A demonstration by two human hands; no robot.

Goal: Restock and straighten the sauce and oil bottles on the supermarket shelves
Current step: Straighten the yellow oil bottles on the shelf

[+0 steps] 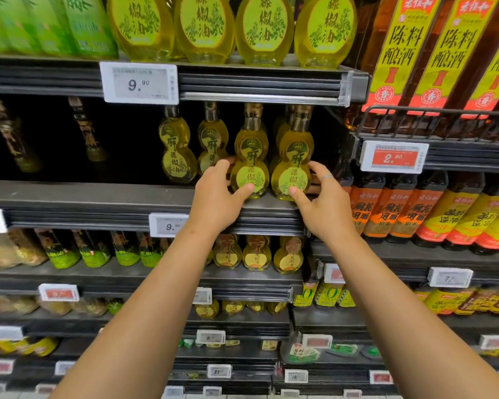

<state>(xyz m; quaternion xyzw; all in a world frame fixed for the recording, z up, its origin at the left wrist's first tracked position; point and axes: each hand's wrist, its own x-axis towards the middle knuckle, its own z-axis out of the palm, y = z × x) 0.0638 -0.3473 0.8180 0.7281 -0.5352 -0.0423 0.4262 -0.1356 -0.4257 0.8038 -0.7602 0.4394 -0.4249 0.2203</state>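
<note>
At the frame's centre, the left hand [218, 194] grips a gourd-shaped oil bottle [250, 156] at the shelf [98, 197] front edge; the right hand [319, 194] grips the neighbouring gourd bottle [293, 165] just beside it, both upright.

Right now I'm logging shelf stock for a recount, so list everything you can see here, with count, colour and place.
Gourd-shaped oil bottles: four in full view, yellow, middle shelf; two at the front edge.
Oval oil bottles: four, yellow-green, top shelf.
Cooking wine bottles: several, brown with yellow labels, upper right.
Orange-labelled bottles: a row, right of the middle shelf.
Price tag: one, white, top shelf rail.
Left hand: grip on the left front bottle.
Right hand: grip on the right front bottle.
</note>
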